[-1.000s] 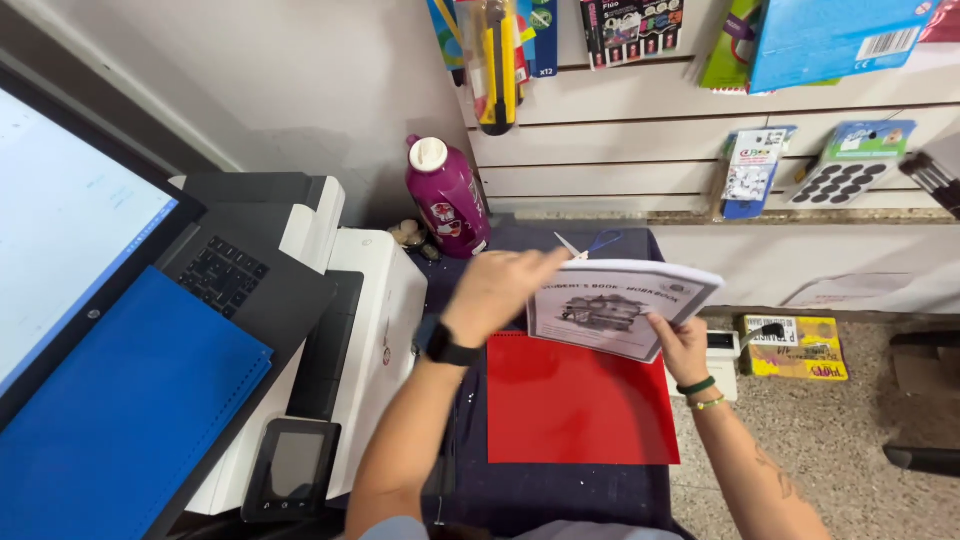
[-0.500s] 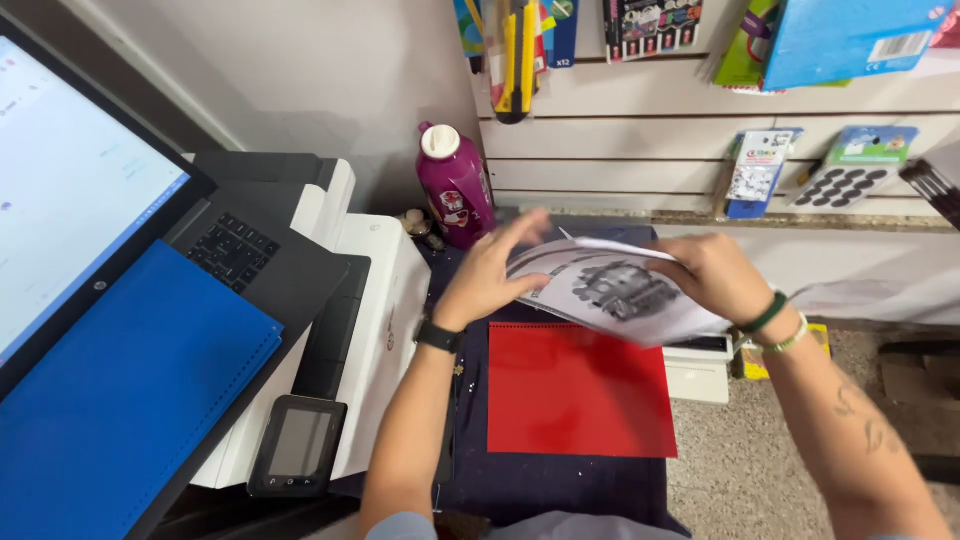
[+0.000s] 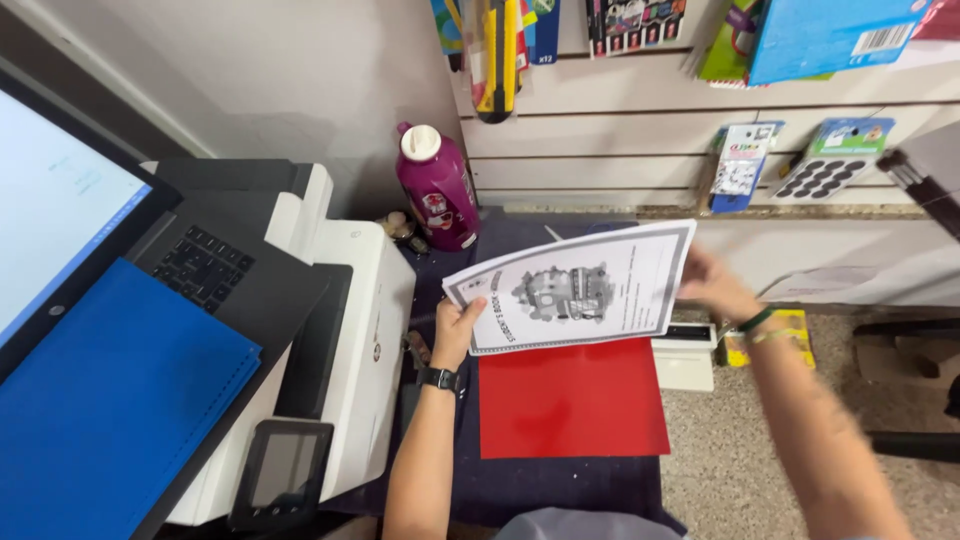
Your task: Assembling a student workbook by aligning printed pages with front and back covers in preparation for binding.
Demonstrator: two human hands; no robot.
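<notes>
While above red sheet [image 3: 572,398], both hands grip printed booklet [image 3: 575,290]: left hand [image 3: 458,332], right hand [image 3: 712,285].

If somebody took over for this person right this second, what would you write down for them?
Left hand: holds the printed paper stack by its left edge.
Right hand: holds the stack's right edge; its grip is partly hidden behind the paper.
The stack is held level above the red sheet, not touching it. The red sheet lies flat on the dark table, beside the white printer.
Done: stack gathered in both hands.
Left: stack not yet set down.
</notes>
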